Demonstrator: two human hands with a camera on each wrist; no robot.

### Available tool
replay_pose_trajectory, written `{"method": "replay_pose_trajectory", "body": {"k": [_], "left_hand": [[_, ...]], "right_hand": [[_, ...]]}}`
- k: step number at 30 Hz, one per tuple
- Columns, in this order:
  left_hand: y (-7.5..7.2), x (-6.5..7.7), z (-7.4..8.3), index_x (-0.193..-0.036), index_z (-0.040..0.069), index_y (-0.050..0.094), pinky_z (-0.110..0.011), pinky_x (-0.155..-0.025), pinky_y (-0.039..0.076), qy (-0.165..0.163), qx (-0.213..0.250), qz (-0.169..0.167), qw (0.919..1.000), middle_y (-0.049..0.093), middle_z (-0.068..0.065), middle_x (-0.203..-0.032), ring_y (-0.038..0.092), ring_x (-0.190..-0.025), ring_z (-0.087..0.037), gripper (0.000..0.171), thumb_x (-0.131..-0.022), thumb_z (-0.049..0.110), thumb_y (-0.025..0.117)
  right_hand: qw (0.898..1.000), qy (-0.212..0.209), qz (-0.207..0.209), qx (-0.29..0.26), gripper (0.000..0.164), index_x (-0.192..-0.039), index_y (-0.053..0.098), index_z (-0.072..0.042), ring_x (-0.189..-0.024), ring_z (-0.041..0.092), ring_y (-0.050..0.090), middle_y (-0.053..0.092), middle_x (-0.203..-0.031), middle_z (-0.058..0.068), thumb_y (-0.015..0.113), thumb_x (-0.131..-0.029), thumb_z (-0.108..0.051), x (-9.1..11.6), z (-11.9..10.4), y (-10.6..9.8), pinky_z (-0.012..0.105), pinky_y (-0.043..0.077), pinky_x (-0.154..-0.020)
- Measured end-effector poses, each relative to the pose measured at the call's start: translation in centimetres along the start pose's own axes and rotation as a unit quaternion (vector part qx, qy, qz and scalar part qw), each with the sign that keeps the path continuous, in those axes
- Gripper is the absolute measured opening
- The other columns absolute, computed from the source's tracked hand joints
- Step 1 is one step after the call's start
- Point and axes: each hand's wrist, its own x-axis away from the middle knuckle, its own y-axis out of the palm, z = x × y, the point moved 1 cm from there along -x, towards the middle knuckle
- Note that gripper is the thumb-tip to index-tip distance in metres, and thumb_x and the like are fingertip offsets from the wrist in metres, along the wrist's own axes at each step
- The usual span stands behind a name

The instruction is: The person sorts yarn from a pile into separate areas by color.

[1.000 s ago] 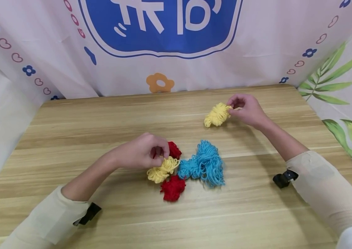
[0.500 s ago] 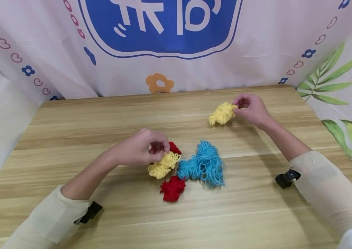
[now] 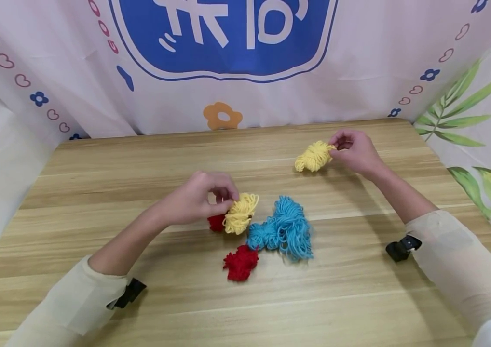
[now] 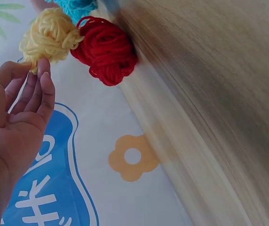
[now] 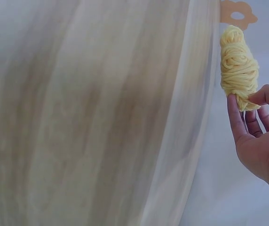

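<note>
My left hand pinches the end of a yellow yarn bundle between thumb and fingertips, above the pile at mid-table. In the left wrist view this yellow bundle overlaps a red yarn bundle, which shows only partly behind it in the head view. Farther back on the right, my right hand pinches one end of a second yellow yarn bundle. The right wrist view shows that bundle wound tightly round its middle, with thumb and fingers at its lower end.
Two blue yarn bundles, a small one and a larger one, lie side by side at mid-table. Another red bundle lies just in front of them. A printed cloth hangs behind the wooden table.
My left hand has raised its yellow bundle and moved it away from me and slightly right. My right hand has carried the other yellow bundle a little to the right.
</note>
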Motion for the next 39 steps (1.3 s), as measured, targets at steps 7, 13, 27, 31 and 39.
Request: {"method": "replay_pose_trajectory", "body": {"k": [7,13,27,31,39], "left_hand": [[-0.2,-0.4,0.1,-0.091,0.005,0.074,-0.035,-0.074,0.06,-0.02,0.011,0.017,0.9996,0.072,-0.007,-0.092,0.064,-0.079,-0.014,0.012,-0.088,-0.007,0.075],[-0.2,-0.8,0.3,-0.092,0.004,0.074,-0.037,-0.076,0.06,-0.029,0.011,0.025,0.9992,0.071,-0.003,-0.091,0.064,-0.079,-0.015,0.01,-0.088,-0.005,0.076],[-0.1,-1.9,0.1,-0.097,0.002,0.075,-0.038,-0.081,0.062,-0.024,0.009,0.051,0.9984,0.073,-0.006,-0.094,0.066,-0.079,-0.016,0.01,-0.089,-0.004,0.077],[-0.1,-2.3,0.2,-0.099,0.001,0.075,-0.036,-0.082,0.062,-0.026,0.007,0.055,0.9981,0.073,-0.007,-0.097,0.067,-0.081,-0.017,0.011,-0.09,-0.004,0.076],[0.1,-3.0,0.3,-0.101,0.001,0.075,-0.032,-0.081,0.061,-0.026,0.003,0.054,0.9982,0.072,-0.008,-0.097,0.066,-0.082,-0.018,0.01,-0.091,-0.003,0.075]], "right_hand": [[1.0,-0.011,0.01,-0.001,0.016,-0.105,0.061,0.01,-0.081,0.003,0.06,0.062,-0.096,0.008,0.067,-0.09,0.008,0.0,0.2,-0.3,0.013,0.051,-0.069],[1.0,-0.011,0.011,-0.002,0.015,-0.104,0.062,0.011,-0.08,0.002,0.06,0.063,-0.094,0.005,0.068,-0.091,0.007,0.1,0.5,-0.7,0.012,0.052,-0.07],[1.0,0.013,0.019,0.012,0.018,-0.108,0.06,0.011,-0.08,0.002,0.06,0.061,-0.093,0.001,0.069,-0.094,0.004,0.3,1.3,-1.9,0.013,0.053,-0.069],[1.0,0.013,0.019,0.007,0.018,-0.108,0.06,0.011,-0.079,0.002,0.06,0.06,-0.092,0.001,0.069,-0.094,0.004,0.3,1.5,-2.1,0.014,0.054,-0.068],[1.0,0.019,0.02,0.01,0.017,-0.107,0.06,0.01,-0.079,0.002,0.06,0.061,-0.091,0.001,0.069,-0.094,0.004,0.4,1.9,-2.4,0.014,0.053,-0.069]]}}
